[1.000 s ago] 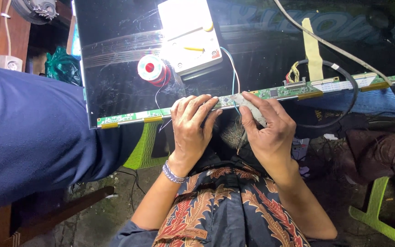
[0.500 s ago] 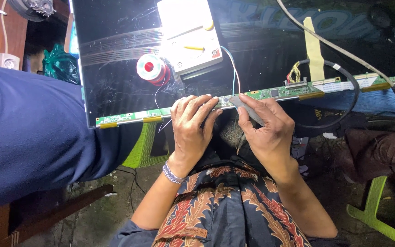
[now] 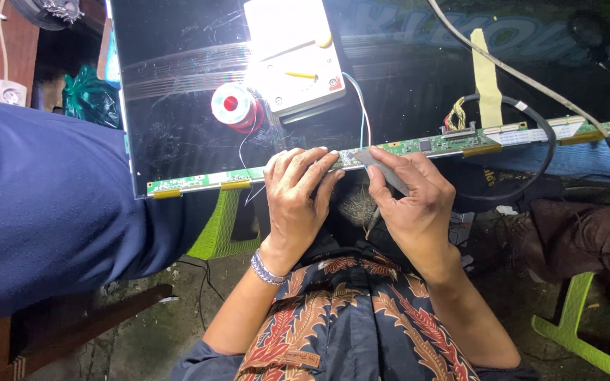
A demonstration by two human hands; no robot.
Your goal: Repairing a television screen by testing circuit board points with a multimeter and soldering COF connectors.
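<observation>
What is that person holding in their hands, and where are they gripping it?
The right hand pinches a flat grey tool along its lower part, tip at the green circuit strip. The left hand holds nothing, fingertips resting on the strip.

Dark panel [image 3: 178, 92] – carries solder spool [image 3: 231, 106]; white meter [image 3: 291, 53]; yellow tape strip [image 3: 486, 85].

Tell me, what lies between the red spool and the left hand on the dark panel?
In the head view, only bare dark panel and a thin wire lie between the red spool and the left hand.
</observation>
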